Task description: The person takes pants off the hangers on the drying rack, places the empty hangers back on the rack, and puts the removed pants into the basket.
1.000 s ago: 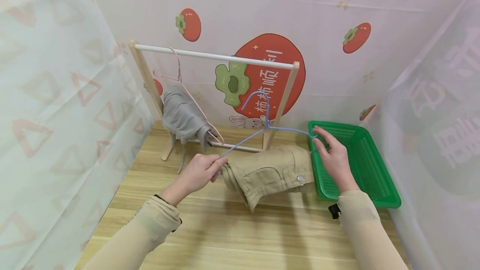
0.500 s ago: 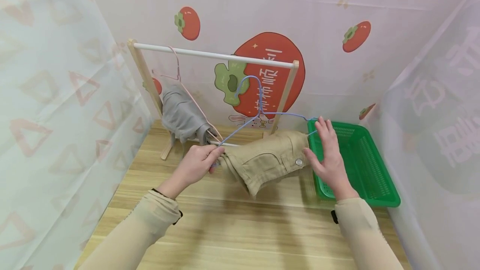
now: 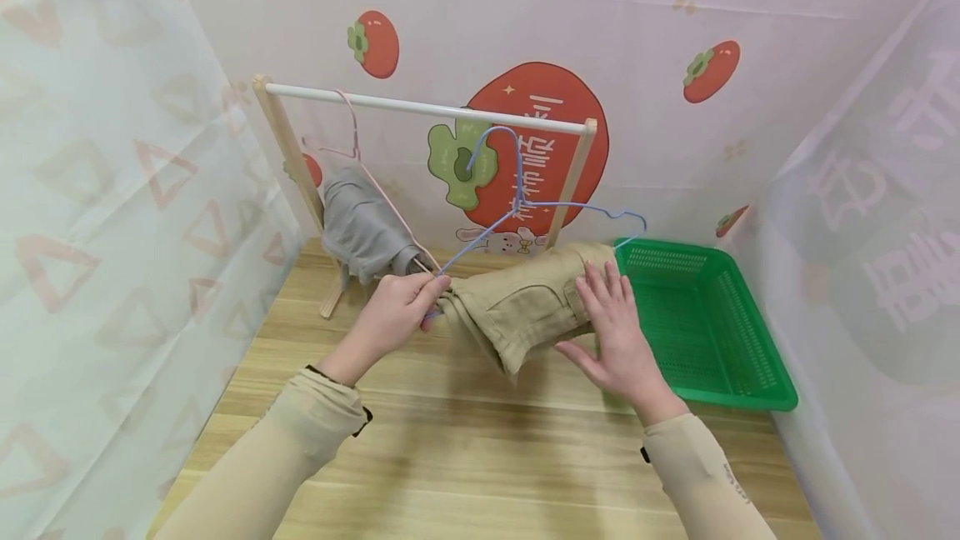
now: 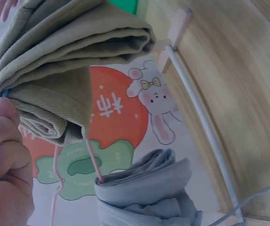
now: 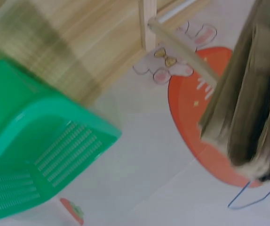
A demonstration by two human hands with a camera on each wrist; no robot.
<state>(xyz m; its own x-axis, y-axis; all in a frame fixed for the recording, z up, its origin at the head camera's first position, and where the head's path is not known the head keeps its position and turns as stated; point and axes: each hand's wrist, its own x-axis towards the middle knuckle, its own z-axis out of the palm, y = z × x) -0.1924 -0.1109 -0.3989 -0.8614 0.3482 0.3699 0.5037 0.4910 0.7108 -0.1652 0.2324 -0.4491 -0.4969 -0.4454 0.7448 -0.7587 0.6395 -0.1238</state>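
Khaki trousers, folded over a blue hanger, are raised above the wooden table in the head view. My left hand grips the hanger's left corner, thumb on top, right beside the folded cloth. With fingers straight and spread, my right hand touches the right part of the trousers. The hanger's hook points up, in front of the rack's bar. Layered folds of the trousers show in the left wrist view. At the right wrist, the hanger's bare blue end sticks out past the trousers.
A rack with a white bar and wooden legs stands at the back. On its left hangs a pink hanger bearing a grey garment. A green basket sits on the table at the right. Patterned curtains enclose three sides.
The hanger and trousers have risen toward the rack. My right hand has let go of the hanger's right end and moved left onto the trousers; my left hand keeps its grip.
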